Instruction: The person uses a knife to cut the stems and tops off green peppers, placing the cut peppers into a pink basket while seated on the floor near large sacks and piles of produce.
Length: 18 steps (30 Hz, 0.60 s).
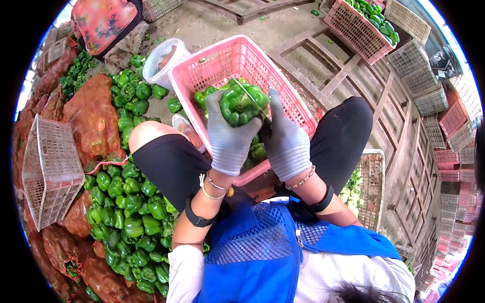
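Observation:
Both my hands wear grey knitted gloves. My left hand [231, 136] is closed around a large green bell pepper [242, 102], above a pink plastic crate [178, 91]. My right hand [284, 140] holds a knife [248, 94], its thin blade lying across the pepper; the handle is mostly hidden in the glove. More green bell peppers [259, 151] lie inside the pink crate, partly covered by my hands. To the left a big heap of green bell peppers [132, 227] spreads over the floor beside my leg.
A white bucket [151, 70] stands against the crate's far left side. Orange mesh sacks [91, 117] and a tipped crate [57, 170] are at left. A crate with green trimmings [373, 189] sits by my right knee. Wooden frames [341, 75], a pepper-filled crate [356, 30] and stacked crates [428, 87] lie right.

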Tool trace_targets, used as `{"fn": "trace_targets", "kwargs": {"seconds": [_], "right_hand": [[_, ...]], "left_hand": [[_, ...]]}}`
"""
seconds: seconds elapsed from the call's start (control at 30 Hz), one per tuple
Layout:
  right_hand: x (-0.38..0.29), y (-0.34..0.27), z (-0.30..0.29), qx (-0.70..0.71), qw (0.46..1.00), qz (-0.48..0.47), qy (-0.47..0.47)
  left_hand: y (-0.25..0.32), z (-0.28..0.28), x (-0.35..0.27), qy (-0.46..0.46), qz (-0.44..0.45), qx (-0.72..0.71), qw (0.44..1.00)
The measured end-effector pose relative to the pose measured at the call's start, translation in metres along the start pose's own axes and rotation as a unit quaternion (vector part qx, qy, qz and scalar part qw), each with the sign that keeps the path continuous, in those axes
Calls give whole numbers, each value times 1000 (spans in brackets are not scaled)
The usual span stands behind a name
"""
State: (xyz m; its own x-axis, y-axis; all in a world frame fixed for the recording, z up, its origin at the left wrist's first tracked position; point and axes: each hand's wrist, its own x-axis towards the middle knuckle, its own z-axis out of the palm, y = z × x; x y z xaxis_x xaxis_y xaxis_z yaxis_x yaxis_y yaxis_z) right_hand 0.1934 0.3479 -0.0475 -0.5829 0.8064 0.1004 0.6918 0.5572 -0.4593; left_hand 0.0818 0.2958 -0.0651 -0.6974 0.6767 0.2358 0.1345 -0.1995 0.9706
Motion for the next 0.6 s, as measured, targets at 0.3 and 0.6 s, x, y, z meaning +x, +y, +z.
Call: {"fn": "trace_targets", "kwargs": {"seconds": [0.3,0.6], "right_hand": [[-1,41,16,-40,981,56,-181],[6,-1,-53,321,946,-39,22]], "left_hand": [[9,-12,12,80,87,62,991],[-7,-5,-2,-56,100,23,993]]}}
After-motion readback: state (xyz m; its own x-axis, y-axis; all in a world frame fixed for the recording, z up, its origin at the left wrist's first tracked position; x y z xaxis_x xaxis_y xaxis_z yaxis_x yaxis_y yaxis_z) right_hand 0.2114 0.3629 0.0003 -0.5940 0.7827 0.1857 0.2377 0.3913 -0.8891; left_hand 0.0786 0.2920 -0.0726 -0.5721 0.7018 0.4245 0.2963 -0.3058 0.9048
